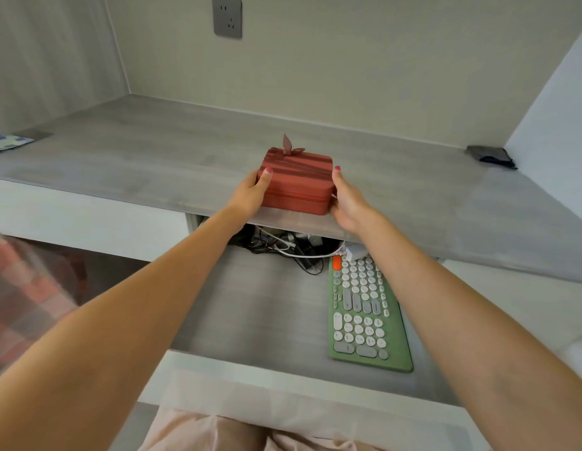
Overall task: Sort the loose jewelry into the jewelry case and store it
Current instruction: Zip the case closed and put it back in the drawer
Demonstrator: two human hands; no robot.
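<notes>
A closed, red-brown jewelry case [296,180] with a leaf-shaped ornament on its lid rests near the front edge of the grey desk top [153,157]. My left hand [252,193] grips the case's left side, thumb up along the corner. My right hand [346,200] holds its right side the same way. Both arms reach forward over the pulled-out tray. No loose jewelry is visible.
Below the desk a pull-out tray [250,307] carries a green keyboard [364,314] and a tangle of cables [283,245]. A dark pouch [491,156] lies at the desk's right rear corner, a patterned paper [9,141] at far left. A wall socket [227,16] sits above.
</notes>
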